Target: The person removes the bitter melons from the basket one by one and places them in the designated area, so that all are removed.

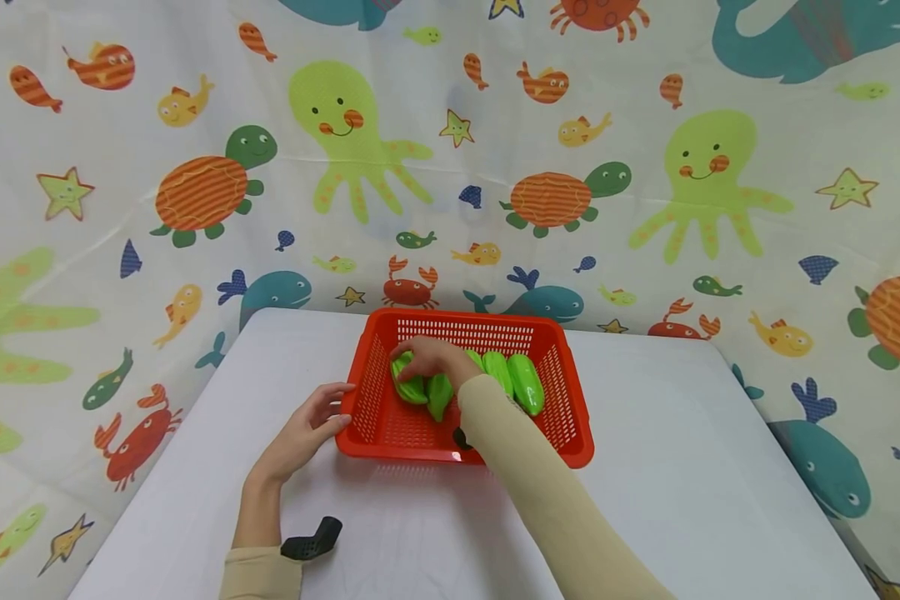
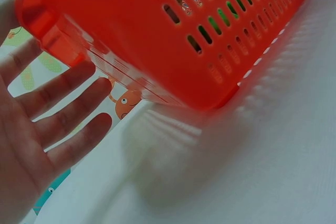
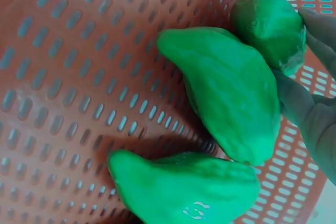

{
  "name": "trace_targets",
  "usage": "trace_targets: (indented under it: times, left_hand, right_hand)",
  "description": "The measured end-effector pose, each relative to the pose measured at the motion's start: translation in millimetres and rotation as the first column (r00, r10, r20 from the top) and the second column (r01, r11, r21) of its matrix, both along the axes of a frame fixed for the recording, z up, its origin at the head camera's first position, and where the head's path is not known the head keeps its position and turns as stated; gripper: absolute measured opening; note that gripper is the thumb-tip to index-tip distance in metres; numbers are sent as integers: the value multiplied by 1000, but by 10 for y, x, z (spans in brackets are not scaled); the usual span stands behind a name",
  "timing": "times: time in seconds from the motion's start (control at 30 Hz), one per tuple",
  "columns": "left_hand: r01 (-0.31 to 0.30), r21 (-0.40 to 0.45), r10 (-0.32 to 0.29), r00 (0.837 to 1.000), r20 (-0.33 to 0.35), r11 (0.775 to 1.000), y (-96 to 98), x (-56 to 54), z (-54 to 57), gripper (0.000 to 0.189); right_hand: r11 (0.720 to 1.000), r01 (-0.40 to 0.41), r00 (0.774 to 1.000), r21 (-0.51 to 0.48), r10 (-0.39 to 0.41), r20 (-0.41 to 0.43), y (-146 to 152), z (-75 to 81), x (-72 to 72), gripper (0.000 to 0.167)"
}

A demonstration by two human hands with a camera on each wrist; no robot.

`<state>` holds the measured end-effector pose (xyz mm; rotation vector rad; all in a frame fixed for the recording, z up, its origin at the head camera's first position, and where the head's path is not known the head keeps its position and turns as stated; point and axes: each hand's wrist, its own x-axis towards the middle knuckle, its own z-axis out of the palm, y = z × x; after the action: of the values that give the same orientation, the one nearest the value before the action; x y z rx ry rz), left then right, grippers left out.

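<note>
Beige sleeve (image 1: pixel 547 492), then right grip (image 1: pixel 437 357), leftmost green piece (image 1: pixel 412 389) apparently within it.

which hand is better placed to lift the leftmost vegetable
Probably the right: the right hand is on that vegetable inside the basket, while the left hand is outside, at its edge.

Looks like smooth, slightly glossy plastic on the basket (image 1: pixel 581 437) near the far edge of the smooth, matt table (image 1: pixel 720 467). Gleams, lightly ridged, on the green gourd-shaped pieces (image 3: pixel 226 90). Looks like matt cloth on the sleeves (image 1: pixel 532 475) and, faintly creased, on the backdrop (image 1: pixel 450 42) beyond that edge.
</note>
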<state>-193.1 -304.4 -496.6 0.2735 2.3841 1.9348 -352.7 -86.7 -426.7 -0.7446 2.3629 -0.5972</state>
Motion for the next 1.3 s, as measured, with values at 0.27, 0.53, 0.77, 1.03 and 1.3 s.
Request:
trace_targets:
  times: [0.27,0.53,0.77,1.03,1.3]
  left_hand:
    - [7,-6,-7,1000,0,1000,2,1,16,51]
    - [10,-8,-10,1000,-3,1000,-1,-3,1,52]
    - [9,-14,-9,1000,-10,1000,4,-2,4,52]
    - [13,-12,-14,1000,-11,1000,5,-10,13,52]
    - [12,-18,-12,1000,-13,1000,-4,-14,-3,52]
  right_hand:
    - [998,11,1000,-60,-12,-27,40,28,-54,46]
    - [986,54,998,-155,-55,-2,66,58,-91,46]
    - [987,52,999,-155,-54,-7,119,133,-90,45]
    - [965,110,994,-238,-104,41,213,240,-113,41]
    - [938,152,986,-310,-122,115,314,354,-69,44]
